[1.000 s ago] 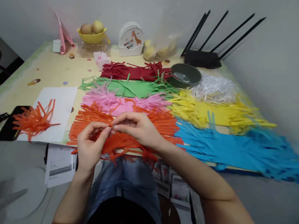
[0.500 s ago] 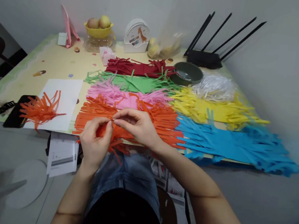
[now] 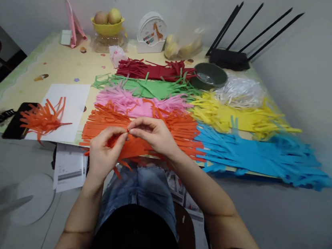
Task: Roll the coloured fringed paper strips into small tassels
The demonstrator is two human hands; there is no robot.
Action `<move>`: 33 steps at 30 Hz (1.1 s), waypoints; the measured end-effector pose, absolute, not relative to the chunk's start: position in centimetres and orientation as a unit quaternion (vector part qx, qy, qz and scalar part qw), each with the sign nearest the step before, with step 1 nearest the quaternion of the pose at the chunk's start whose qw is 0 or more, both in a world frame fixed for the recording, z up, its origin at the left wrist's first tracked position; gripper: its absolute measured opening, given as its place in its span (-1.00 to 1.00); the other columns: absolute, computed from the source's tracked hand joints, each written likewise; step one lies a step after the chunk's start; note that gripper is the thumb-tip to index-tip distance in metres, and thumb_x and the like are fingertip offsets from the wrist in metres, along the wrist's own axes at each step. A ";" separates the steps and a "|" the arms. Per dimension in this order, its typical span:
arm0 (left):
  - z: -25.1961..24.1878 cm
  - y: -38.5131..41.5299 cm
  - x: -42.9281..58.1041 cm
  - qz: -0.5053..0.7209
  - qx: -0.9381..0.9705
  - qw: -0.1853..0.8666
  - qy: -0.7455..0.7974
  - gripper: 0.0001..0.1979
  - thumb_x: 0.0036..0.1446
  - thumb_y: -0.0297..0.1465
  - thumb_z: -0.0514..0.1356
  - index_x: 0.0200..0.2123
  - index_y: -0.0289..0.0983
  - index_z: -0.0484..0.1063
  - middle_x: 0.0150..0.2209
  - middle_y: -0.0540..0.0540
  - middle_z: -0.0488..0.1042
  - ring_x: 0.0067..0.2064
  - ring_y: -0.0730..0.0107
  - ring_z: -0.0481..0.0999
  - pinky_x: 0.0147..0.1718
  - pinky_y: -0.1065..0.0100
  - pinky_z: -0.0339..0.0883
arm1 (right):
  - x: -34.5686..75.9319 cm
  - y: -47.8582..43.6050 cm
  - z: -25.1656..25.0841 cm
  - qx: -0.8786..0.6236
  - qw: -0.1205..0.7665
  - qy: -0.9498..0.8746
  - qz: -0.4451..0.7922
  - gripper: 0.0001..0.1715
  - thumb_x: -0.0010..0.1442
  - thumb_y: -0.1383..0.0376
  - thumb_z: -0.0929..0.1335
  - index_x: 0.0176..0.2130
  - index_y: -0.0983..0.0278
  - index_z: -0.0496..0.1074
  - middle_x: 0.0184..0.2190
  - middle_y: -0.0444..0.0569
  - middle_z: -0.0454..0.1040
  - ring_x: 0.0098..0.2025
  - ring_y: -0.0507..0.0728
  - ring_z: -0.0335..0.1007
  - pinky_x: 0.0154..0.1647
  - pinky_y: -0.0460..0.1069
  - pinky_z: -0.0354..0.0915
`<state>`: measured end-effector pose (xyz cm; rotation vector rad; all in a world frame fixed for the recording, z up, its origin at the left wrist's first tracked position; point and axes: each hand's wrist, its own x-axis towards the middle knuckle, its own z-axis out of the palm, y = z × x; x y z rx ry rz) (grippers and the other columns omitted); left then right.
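Both hands meet at the fingertips over the stack of fringed orange paper [image 3: 179, 136] at the table's front edge. My left hand [image 3: 105, 151] is closed in a pinch on an orange paper tassel [image 3: 123, 163], whose strips hang below it. Thumb and forefinger of my right hand [image 3: 152, 135] pinch the twisted tip of the same tassel. A finished-looking orange tassel [image 3: 44, 117] lies to the left on a white sheet [image 3: 75, 109], partly over a black phone [image 3: 21, 123]. The tassel's middle is mostly hidden by my left fingers.
Fringed paper in pink [image 3: 142, 107], green [image 3: 155, 89], dark red [image 3: 157, 71], yellow [image 3: 233, 118] and blue [image 3: 259, 154] covers the table. Behind stand a dark green bowl [image 3: 209, 76], a black router [image 3: 230, 59], white strips [image 3: 241, 92] and a yellow fruit basket [image 3: 106, 28].
My fingertips stay pinched together at the tassel's tip, with only a small shift. The hanging orange strips have swung a little. The whole view has tilted slightly.
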<state>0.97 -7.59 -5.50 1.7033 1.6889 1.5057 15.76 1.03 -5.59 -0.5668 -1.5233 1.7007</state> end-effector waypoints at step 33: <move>-6.5 -7.8 1.5 0.547 0.549 0.292 0.561 -0.92 0.26 -0.36 0.21 -0.22 -0.24 0.41 -0.35 -0.03 0.58 -0.29 0.40 0.63 -0.21 0.39 0.48 | 15.8 0.5 -5.9 -0.232 0.374 -0.553 0.708 -0.68 0.02 0.18 0.54 -0.30 0.33 0.49 -0.40 -0.10 0.53 -0.37 0.02 0.51 -0.24 -0.04 0.46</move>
